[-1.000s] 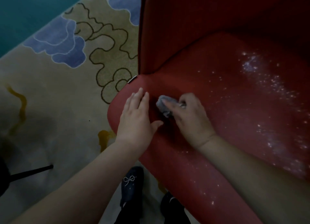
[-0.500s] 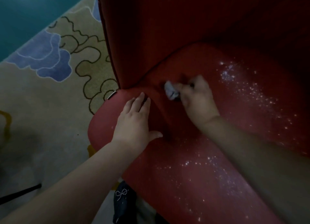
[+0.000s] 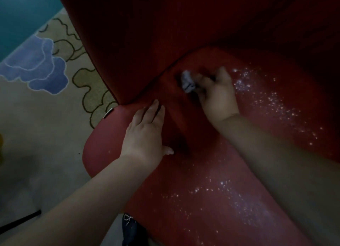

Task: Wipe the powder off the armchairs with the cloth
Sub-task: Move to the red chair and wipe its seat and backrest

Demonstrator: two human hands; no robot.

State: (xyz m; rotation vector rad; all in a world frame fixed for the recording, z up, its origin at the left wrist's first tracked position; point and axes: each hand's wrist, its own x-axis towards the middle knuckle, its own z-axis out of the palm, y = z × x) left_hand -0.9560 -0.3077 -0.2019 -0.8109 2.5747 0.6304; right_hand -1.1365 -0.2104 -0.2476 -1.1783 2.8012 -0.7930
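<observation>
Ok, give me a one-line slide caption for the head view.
Right hand wipes armchair seat with cloth; left hand rests flat; powder remains.

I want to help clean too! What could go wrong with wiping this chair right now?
The cloth is bunched small in the right hand, so it might smear powder instead of lifting it. Powder could get pushed into the seat crease. Her right arm hangs over the front patch and may drag through it.

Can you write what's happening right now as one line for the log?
right hand: grips cloth on armchair seat | left hand: flat on seat | powder: remains beside right hand
</observation>
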